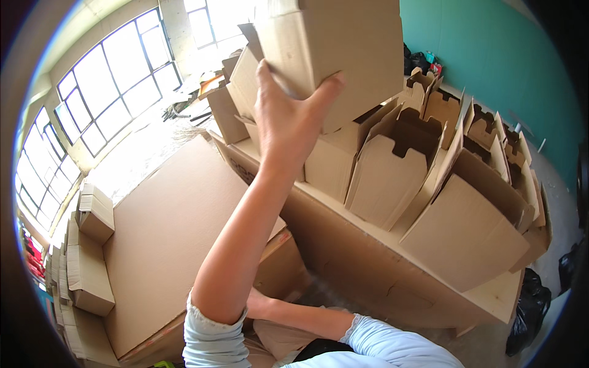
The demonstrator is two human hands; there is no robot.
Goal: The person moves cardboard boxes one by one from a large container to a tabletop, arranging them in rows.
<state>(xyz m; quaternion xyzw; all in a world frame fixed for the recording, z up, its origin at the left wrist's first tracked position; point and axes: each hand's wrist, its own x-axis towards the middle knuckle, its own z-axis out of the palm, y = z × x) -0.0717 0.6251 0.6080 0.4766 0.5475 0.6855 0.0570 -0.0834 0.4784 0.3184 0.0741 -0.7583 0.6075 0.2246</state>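
My left hand (288, 116) grips a folded box (343, 55), raised far over the box row (429, 184). My right hand (257, 303) is hidden behind the left arm near the flat cardboard (172, 233); I cannot tell its state.

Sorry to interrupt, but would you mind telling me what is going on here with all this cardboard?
A person is handling folded cardboard boxes. Their left hand is raised against a cardboard box at the top of a stack of open boxes. The right hand is hidden behind the left arm, reaching down toward a big flat box. More flattened cardboard is piled on the left, near the windows.
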